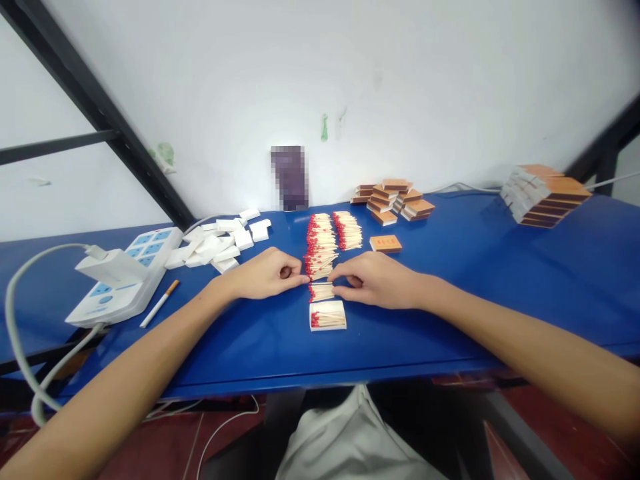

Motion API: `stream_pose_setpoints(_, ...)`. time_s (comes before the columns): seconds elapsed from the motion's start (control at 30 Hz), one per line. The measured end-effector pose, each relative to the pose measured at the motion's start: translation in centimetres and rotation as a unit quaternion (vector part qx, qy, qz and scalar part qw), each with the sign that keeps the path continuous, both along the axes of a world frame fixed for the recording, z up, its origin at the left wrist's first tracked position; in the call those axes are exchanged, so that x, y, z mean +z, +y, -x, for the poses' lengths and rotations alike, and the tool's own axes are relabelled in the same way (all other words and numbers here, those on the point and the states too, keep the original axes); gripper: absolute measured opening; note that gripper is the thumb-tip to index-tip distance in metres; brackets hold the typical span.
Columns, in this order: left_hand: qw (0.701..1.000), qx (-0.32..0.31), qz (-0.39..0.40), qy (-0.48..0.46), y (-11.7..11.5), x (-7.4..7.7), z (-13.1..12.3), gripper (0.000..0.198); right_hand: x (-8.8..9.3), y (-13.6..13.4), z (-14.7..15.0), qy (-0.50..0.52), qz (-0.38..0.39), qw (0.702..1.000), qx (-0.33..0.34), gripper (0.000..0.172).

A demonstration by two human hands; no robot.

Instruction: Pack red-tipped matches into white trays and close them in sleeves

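Two rows of red-tipped matches (327,237) lie on the blue table (450,300). At their near end my left hand (267,273) and my right hand (373,280) face each other, fingers curled, and pinch a small bundle of matches (321,291) between their fingertips. Just in front of the bundle sits an open white tray (328,315) filled with matches. A single orange matchbox (385,243) lies right of the rows.
A heap of empty white trays (220,243) lies at the left, beside a white power strip (125,277) with a plug and grey cable. A cigarette (160,303) rests near it. Orange box sleeves (395,199) are stacked behind, more boxes (543,195) at far right.
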State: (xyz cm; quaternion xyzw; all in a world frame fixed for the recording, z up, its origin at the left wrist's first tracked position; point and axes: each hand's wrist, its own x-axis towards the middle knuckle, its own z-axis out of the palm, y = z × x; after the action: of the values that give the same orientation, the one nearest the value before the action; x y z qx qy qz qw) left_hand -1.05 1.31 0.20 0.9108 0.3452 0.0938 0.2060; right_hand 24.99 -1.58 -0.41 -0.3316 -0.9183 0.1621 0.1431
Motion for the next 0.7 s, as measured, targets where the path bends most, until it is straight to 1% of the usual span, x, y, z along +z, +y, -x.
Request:
stream_pose_setpoints(0.1, 0.995, -0.005, -0.087, -0.051, -0.7, 0.3, -0.4, 0.035, -0.1, 0.0, 0.0, 0.004, -0.003, 1.000, -0.001, 0.028)
stream_pose_setpoints(0.2, 0.987, -0.043, -0.149, -0.043, -1.4, 0.7, -0.9, 0.019, -0.2, 0.1, 0.0, 0.005, -0.008, 1.000, 0.005, 0.031)
stream_pose_setpoints(0.27, 0.983, -0.066, -0.168, -0.036, -1.7, 0.8, -1.1, 0.016, -0.3, 0.2, 0.0, 0.002, -0.008, 1.000, 0.010, 0.031)
stream_pose_setpoints(0.43, 0.978, -0.083, -0.189, -0.025, -1.7, 0.4, -1.1, 0.019, -0.4, 0.3, 0.0, -0.003, -0.005, 1.000, 0.013, 0.028)
stream_pose_setpoints(0.7, 0.983, -0.094, -0.157, 0.022, -1.7, 0.4, -1.4, 0.025, -0.4, 0.1, 0.2, 0.000, -0.016, 1.000, 0.018, 0.027)
